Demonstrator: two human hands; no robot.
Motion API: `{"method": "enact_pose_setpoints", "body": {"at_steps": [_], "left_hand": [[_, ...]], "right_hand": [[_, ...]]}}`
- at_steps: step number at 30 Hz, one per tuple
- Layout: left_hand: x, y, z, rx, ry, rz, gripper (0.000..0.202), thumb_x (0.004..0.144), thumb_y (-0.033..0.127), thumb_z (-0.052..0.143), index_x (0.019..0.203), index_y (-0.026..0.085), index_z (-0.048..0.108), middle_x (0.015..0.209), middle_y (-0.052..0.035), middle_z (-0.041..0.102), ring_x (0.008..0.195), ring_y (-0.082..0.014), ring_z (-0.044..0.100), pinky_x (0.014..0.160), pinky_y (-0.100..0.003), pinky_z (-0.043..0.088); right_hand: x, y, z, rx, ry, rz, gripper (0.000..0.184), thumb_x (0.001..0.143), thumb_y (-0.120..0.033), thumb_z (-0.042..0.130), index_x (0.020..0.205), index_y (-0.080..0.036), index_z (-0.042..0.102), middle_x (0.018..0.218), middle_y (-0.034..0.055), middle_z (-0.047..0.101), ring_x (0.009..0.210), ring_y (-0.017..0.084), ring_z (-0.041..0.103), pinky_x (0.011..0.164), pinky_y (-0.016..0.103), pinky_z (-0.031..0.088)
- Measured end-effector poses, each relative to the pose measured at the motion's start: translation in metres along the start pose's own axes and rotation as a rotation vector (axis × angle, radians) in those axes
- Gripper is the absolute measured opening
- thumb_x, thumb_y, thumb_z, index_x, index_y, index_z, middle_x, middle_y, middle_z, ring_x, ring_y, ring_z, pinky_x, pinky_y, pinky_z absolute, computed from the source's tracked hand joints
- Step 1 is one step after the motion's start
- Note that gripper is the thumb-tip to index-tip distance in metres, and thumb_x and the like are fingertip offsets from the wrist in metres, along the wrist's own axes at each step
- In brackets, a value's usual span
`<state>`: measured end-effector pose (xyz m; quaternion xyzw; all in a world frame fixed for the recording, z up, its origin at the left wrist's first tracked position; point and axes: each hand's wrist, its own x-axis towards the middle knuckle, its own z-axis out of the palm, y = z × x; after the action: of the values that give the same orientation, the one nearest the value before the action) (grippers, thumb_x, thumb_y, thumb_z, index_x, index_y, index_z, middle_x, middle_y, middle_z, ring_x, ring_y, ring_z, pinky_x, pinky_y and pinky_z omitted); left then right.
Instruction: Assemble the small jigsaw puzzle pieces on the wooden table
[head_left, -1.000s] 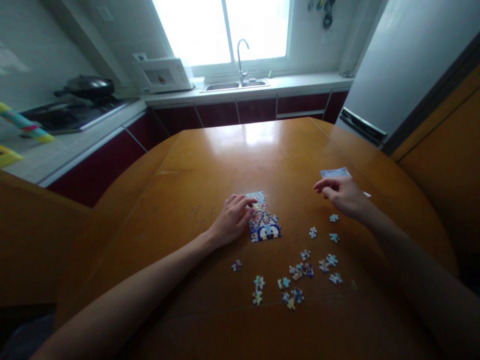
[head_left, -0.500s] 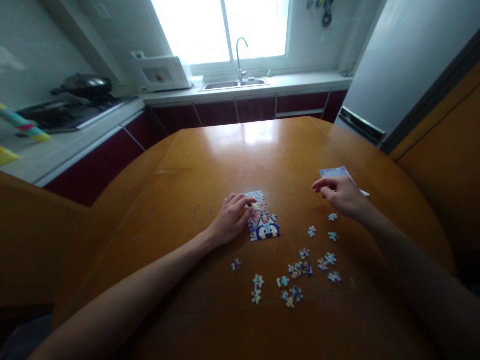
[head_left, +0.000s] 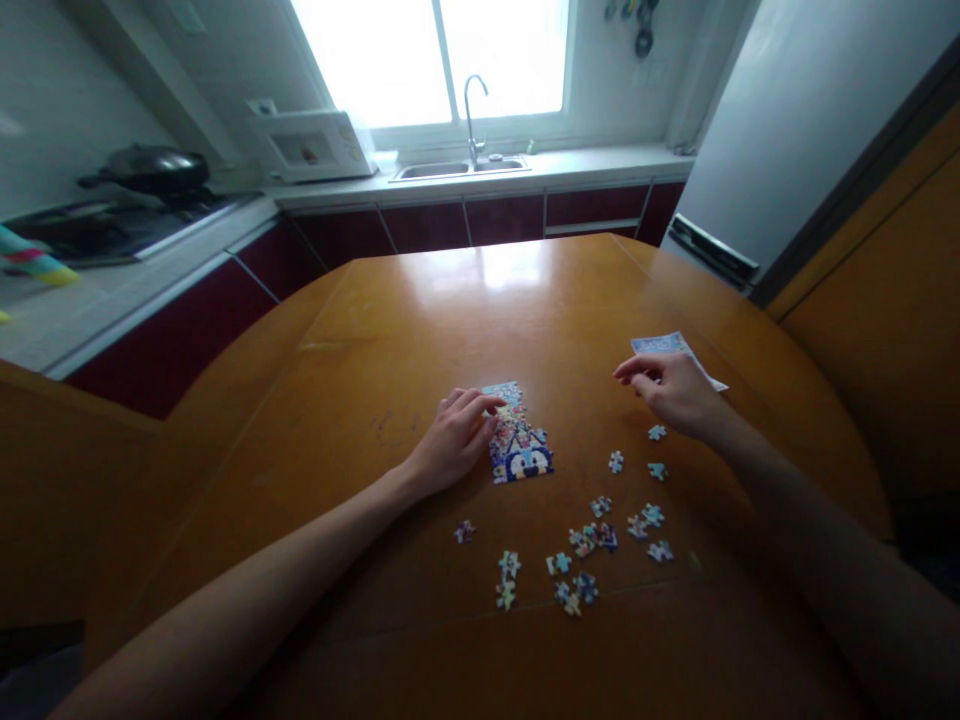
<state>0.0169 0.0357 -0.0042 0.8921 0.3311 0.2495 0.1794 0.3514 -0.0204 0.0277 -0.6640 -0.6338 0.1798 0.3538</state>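
My left hand [head_left: 455, 440] rests at the left edge of a partly joined jigsaw puzzle [head_left: 529, 463], its fingers stretched over the upper pieces. A blue cartoon face shows along the puzzle's bottom, while my fingers cover part of its left side. My right hand [head_left: 667, 388] is over the near part of a printed sheet [head_left: 660, 343], with loosely bent fingers pointing left and the thumb a little apart. I see nothing held in it. Just below that hand lies a loose puzzle piece [head_left: 657, 432], with another piece [head_left: 616, 461] to its lower left.
Several loose pieces [head_left: 592, 540] are scattered over the near right of the wooden table [head_left: 420, 330]. A single piece [head_left: 464, 531] lies below my left hand. Beyond the table are a sink [head_left: 433, 171], a microwave [head_left: 315, 145], a wok [head_left: 154, 168] and a fridge [head_left: 757, 120].
The whole view has shifted slightly, so everything appears a little further left. Both hands keep nearly the same pose and place, and the puzzle pieces lie as before.
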Motion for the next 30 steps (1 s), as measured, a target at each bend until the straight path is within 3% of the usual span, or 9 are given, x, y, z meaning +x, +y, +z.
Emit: {"method": "enact_pose_setpoints", "body": {"at_steps": [13,30], "left_hand": [[0.000,0.000,0.000,0.001,0.003,0.002,0.023,0.102,0.029,0.045,0.116,0.020,0.062,0.108,-0.0079,0.065,0.105,-0.0247,0.053,0.096,-0.043,0.043],[0.001,0.001,-0.001,0.009,-0.004,0.005,0.023,0.102,0.029,0.045,0.116,0.021,0.061,0.108,-0.0075,0.065,0.105,-0.0243,0.054,0.095,-0.043,0.044]], "right_hand": [[-0.001,0.001,0.002,0.002,-0.017,-0.001,0.025,0.081,-0.017,0.053,0.087,-0.018,0.077,0.086,0.0075,0.078,0.078,0.021,0.072,0.070,0.033,0.054],[-0.008,-0.015,0.005,0.035,-0.083,-0.056,0.024,0.083,-0.014,0.053,0.088,-0.018,0.076,0.089,0.0078,0.077,0.080,0.021,0.070,0.072,0.034,0.053]]}}
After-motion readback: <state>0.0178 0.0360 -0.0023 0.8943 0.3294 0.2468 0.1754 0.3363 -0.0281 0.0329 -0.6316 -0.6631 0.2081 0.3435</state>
